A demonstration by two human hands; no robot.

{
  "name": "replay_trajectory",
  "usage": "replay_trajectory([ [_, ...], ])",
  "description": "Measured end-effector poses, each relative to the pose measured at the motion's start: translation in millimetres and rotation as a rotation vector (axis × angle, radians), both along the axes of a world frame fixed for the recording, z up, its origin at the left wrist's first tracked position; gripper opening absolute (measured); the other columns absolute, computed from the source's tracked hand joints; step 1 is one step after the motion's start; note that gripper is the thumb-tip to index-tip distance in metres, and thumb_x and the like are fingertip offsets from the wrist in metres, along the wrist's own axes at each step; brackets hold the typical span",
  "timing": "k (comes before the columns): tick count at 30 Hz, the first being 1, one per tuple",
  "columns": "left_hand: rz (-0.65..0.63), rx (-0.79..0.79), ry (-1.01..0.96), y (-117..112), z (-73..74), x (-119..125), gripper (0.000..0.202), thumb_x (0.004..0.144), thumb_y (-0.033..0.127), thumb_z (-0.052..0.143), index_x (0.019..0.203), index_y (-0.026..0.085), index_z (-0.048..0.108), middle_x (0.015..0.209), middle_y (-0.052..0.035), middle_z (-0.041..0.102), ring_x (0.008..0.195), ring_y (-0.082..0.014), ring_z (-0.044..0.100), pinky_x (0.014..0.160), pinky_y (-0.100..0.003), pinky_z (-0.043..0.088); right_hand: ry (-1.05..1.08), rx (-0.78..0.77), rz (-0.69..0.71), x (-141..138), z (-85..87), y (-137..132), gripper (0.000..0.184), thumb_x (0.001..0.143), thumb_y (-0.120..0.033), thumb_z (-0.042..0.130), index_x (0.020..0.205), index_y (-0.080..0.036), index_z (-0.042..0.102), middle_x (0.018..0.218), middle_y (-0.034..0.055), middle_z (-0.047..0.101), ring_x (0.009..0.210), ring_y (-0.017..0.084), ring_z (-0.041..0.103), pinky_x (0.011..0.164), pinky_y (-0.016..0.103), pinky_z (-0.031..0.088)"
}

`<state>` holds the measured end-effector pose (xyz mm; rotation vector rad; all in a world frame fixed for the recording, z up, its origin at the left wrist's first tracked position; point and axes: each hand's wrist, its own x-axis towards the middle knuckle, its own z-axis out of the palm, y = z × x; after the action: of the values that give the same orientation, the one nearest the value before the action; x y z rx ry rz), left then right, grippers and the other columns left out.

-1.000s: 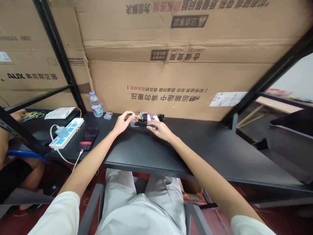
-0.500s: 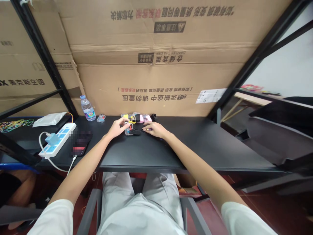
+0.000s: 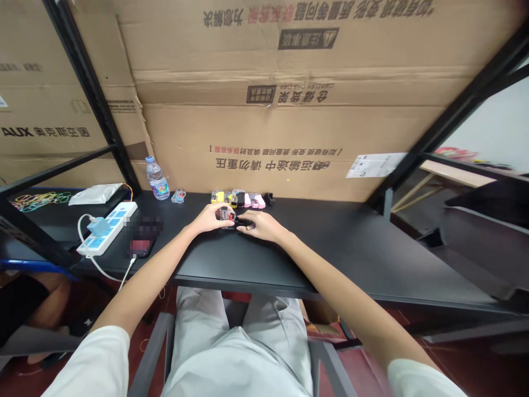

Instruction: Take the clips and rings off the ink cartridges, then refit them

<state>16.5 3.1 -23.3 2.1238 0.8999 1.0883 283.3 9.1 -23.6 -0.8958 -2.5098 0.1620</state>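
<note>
Near the worktop's point(image 3: 330, 242) back edge, just on your side of the row of pieces point(image 3: 239, 199), both your hands are on one item. What's changed: a second ago you were at the row itself; now the clear case point(image 3: 227, 215) is drawn out toward you, and your right hand point(image 3: 264, 226) has closed in on your left point(image 3: 209, 219) since half a second ago. Reads as work narrowed to this single item, with the row left alone. Clear case, red bit inside, sits between your left thumb and fingers, which curve around it and look to be pinching it. Black part point(image 3: 242, 221) is at its right side, by your right fingertips; joined or merely touching, can't tell. Right fingers are bent at it; whether they grip or just rest, can't tell.
</note>
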Motion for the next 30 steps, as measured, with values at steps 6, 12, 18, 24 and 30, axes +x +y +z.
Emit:
replay_trajectory([
  [6,-0.034,-0.109,-0.086,-2,-6.6,4,0.06,0.072,0.034,0.095,0.119,0.02,0.061,0.108,-0.0066,0.077,0.093,-0.0215,0.076,0.089,-0.035,0.058,-0.003,0.028,0.036,-7,-5.5,0,0.03,0.1,-0.039,0.071,0.124,-0.023,0.08,0.115,0.0125,0.081,0.099,0.028,0.078,0.085,0.035,0.06],
  [12,-0.046,-0.165,-0.068,-3,-4.8,8,0.047,0.071,0.039,0.096,0.103,0.017,0.069,0.099,-0.0052,0.077,0.086,-0.0195,0.073,0.086,-0.034,0.056,0.317,0.025,0.007,-1,-7.1,9,0.029,0.099,-0.038,0.067,0.118,-0.022,0.08,0.113,0.0115,0.082,0.096,0.027,0.077,0.086,0.039,0.061],
  [18,-0.054,-0.196,-0.054,0,-7.4,8,0.046,0.073,0.043,0.095,0.102,0.013,0.076,0.095,-0.0076,0.079,0.086,-0.0202,0.073,0.09,-0.035,0.056,0.706,-0.123,-0.041,-3,0.7,10,0.039,0.106,-0.045,0.05,0.126,-0.021,0.074,0.116,0.0114,0.079,0.086,0.023,0.074,0.079,0.038,0.06],
  [24,-0.049,-0.194,-0.085,5,-13.0,8,0.043,0.075,0.044,0.094,0.1,0.015,0.075,0.111,-0.0109,0.081,0.1,-0.0229,0.074,0.098,-0.038,0.054,0.849,-0.353,-0.116,-3,2.6,3,0.061,0.105,-0.067,0.044,0.085,-0.019,0.077,0.064,0.0039,0.065,0.055,0.017,0.058,0.054,0.03,0.048],
  [30,-0.045,-0.222,-0.086,6,-14.0,9,0.047,0.071,0.044,0.096,0.098,0.017,0.069,0.104,-0.0071,0.08,0.09,-0.02,0.074,0.09,-0.035,0.055,0.868,-0.57,-0.152,-2,6.6,3,0.038,0.096,-0.054,0.062,0.083,-0.02,0.071,0.05,-0.0029,0.056,0.042,0.013,0.051,0.043,0.024,0.039],
])
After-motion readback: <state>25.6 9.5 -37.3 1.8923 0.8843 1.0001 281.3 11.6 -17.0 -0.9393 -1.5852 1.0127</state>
